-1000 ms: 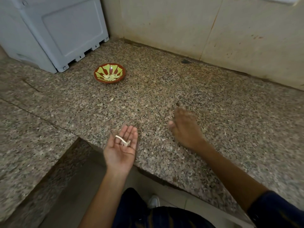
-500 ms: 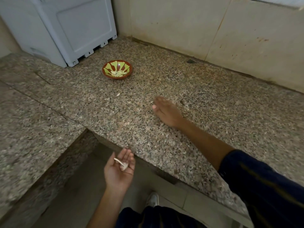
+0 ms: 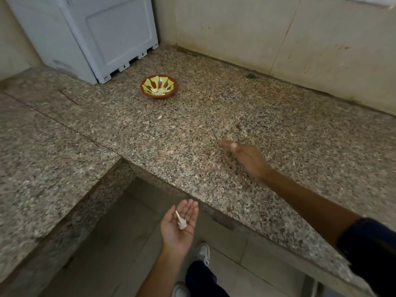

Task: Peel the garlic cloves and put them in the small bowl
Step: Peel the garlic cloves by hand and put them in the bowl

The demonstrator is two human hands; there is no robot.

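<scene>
1. Since half a second ago, your right hand [image 3: 246,156] has swept rightward across the granite counter [image 3: 300,146], away from the small bowl [image 3: 158,86], while your left hand [image 3: 179,227] has barely shifted below the counter's front edge.
2. Your right arm reaches in from the lower right, dark sleeve [image 3: 370,249] at the elbow, forearm stretched over the stone; the hand is motion-blurred, held low over or on the surface (which, you can't tell).
3. That hand looks loosely spread with nothing visible in it, though the blur hides the fingertips.
4. Your left forearm rises from the bottom edge, palm turned up over the floor, fingers straight and relaxed together.
5. Resting loose on that flat palm is a pale scrap of garlic skin [image 3: 181,221] with a thin stalk; nothing curls round it.
6. Peeled garlic cloves [image 3: 159,91] lie inside the red-and-yellow bowl, which stands well apart from both hands, near a white appliance [image 3: 102,37] at the back left.
7. One small pale fragment [image 3: 159,117] lies on the counter between bowl and right hand.
8. Speckled stone wraps an L-shaped corner; beige wall panels [image 3: 278,39] stand behind, and white shoes [image 3: 202,252] show on the tiled floor.
</scene>
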